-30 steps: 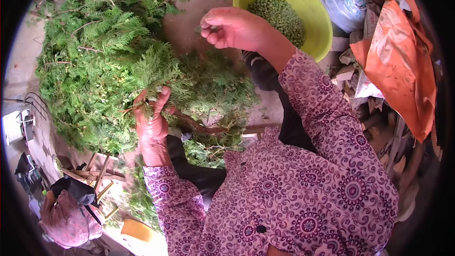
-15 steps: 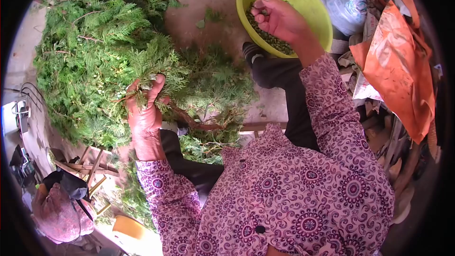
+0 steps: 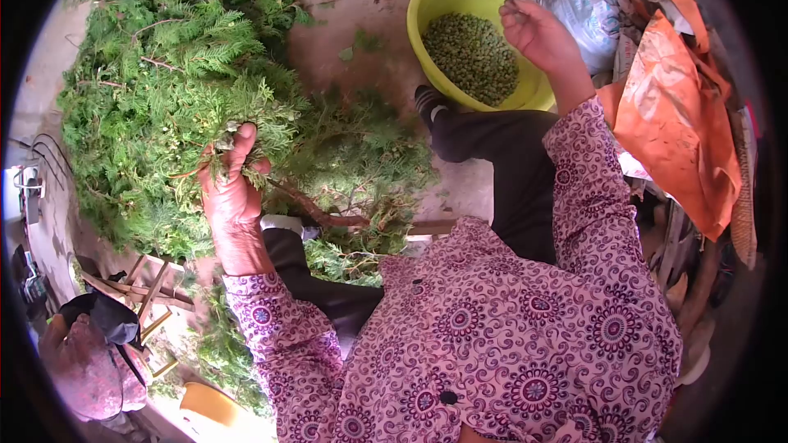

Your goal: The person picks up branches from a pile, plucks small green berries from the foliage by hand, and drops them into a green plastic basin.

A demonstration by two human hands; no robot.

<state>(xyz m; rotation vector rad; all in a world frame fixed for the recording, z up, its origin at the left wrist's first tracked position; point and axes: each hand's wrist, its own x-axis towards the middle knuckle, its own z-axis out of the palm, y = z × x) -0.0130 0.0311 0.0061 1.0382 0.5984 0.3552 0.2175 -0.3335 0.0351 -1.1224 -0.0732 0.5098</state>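
Note:
My left hand is closed round a leafy evergreen sprig, its thumb pressed on the stems. Behind and left of it spreads a big heap of cut evergreen branches. My right hand hovers over the right rim of a yellow-green basin, fingers curled in and fingertips together. Whether anything small is between them cannot be made out. Many small round green cones cover the basin's bottom.
A bare brown branch lies in front of my legs. On the right are a white sack, an orange sheet and stacked wood. Another person in a pink top is at lower left, near a wooden frame and a yellow container.
My right hand has moved right, from over the cones to the basin's right rim, so more cones show. My left hand, holding the sprig, has shifted slightly left.

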